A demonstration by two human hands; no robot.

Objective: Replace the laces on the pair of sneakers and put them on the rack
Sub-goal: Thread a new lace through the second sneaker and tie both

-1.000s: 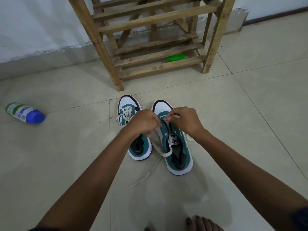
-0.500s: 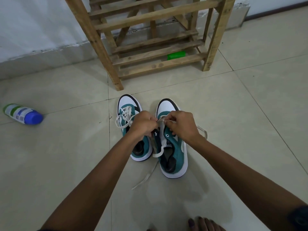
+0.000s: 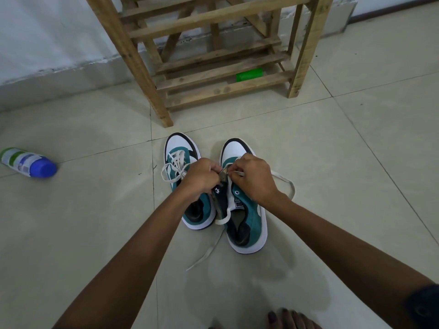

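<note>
Both sneakers sit side by side on the tiled floor [image 3: 356, 186] just in front of the wooden rack [image 3: 213, 74]. The left sneaker [image 3: 183, 167] looks laced already. The person's left hand [image 3: 202, 178] pinches the eyelet edge of the right sneaker [image 3: 247, 224], while the right hand [image 3: 253, 179] pinches the white lace [image 3: 285, 184] at the same spot. Lacing the second shoe seems to be the step in hand. Next, I'd judge, the tip must be fed through an eyelet and the slack trailing on the floor drawn up.

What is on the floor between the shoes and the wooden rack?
Nothing, just bare floor tile between the sneakers and the rack, as the head view shows.
</note>
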